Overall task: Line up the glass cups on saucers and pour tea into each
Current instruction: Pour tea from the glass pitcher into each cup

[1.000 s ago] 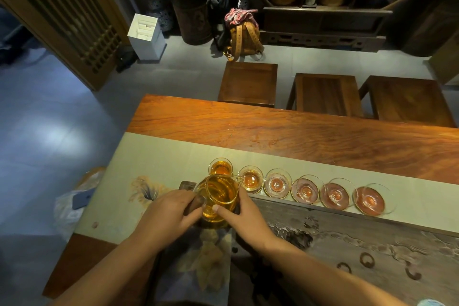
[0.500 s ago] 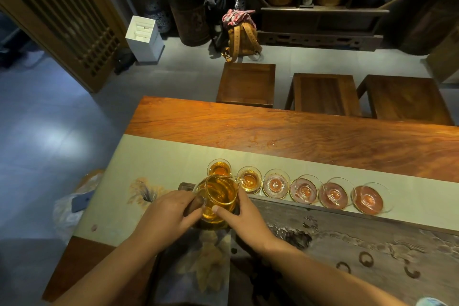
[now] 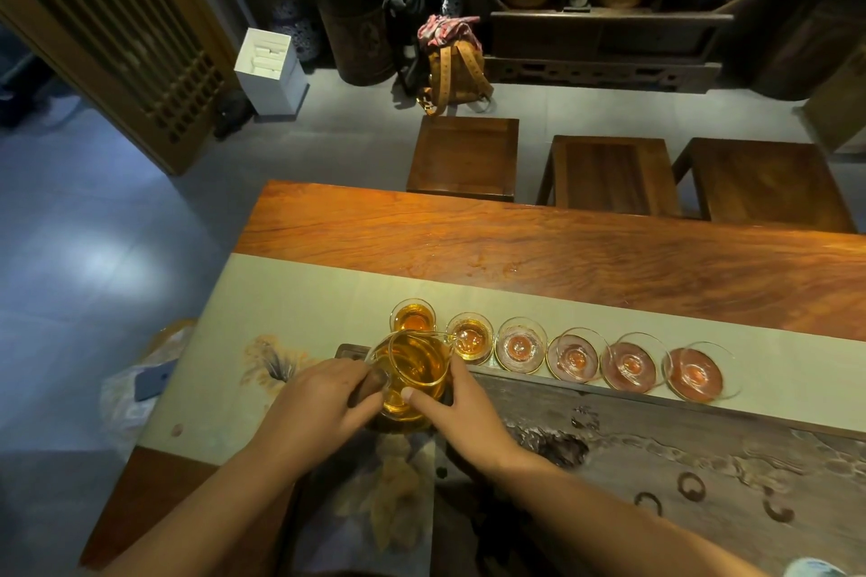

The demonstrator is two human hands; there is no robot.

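A glass pitcher (image 3: 412, 370) of amber tea is held between both hands, with its spout tipped toward the second cup. My left hand (image 3: 318, 403) grips its handle side and my right hand (image 3: 464, 408) steadies its right wall. Several glass cups stand in a row on the pale runner (image 3: 300, 295). The leftmost cup (image 3: 412, 318) is full of tea. The second cup (image 3: 470, 336) holds tea at the pitcher's spout. The cups to the right, from the third cup (image 3: 521, 345) to the last cup (image 3: 696, 372), sit on saucers and show only a reddish bottom.
A dark carved tea tray (image 3: 656, 450) lies in front of the row. A leaf-patterned cloth (image 3: 389, 497) lies under the pitcher. The wooden table (image 3: 539, 244) stretches beyond the runner, with three stools (image 3: 468, 159) behind it. A backpack (image 3: 454, 61) stands on the floor.
Both hands and the pitcher have stayed in place, tipped at the second cup. Only the view has shifted slightly.
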